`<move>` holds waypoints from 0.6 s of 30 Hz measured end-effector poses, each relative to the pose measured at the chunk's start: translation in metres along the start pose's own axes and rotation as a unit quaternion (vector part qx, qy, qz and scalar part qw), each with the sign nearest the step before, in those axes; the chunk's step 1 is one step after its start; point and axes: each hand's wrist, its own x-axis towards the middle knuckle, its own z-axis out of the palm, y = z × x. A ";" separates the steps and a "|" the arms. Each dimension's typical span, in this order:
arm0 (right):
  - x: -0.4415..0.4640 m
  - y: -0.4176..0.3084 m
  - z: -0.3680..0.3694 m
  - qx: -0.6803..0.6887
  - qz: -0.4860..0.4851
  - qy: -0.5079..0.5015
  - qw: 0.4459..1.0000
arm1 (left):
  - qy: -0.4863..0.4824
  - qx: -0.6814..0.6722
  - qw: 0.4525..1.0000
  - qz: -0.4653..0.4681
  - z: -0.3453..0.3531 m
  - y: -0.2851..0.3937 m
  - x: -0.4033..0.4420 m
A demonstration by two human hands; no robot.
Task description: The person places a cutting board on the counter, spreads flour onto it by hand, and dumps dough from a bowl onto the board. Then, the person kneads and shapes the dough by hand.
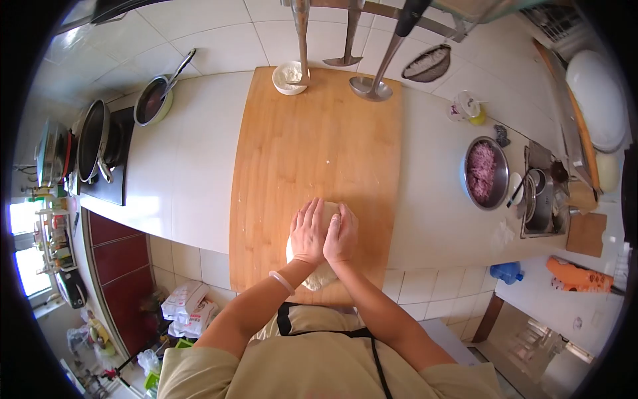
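Observation:
A lump of pale dough lies near the front edge of a large wooden board. My left hand and my right hand need telling apart by arm: the arm with a bracelet comes from the left side. Both hands press on top of the dough, side by side and touching at the wrists. The left fingers lie flat, pointing away from me. On the right, the fingers curve over the dough, partly out of sight. A small white bowl of flour stands at the board's far edge.
Ladles and a strainer hang above the board's far end. Right of it are a steel bowl of chopped pink food and a sink. At the left are a pan on the stove and a pot.

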 end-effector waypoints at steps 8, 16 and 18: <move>0.073 -0.007 0.029 -0.067 0.051 0.052 0.995 | -0.058 -0.081 0.993 -0.067 0.021 -0.018 0.072; 0.040 -0.011 -0.003 0.140 0.021 -0.010 0.990 | -0.247 -0.131 0.943 -0.178 -0.052 -0.014 0.087; 0.010 -0.037 -0.032 0.166 0.006 -0.019 0.986 | -0.141 -0.062 0.986 -0.063 -0.062 -0.010 0.081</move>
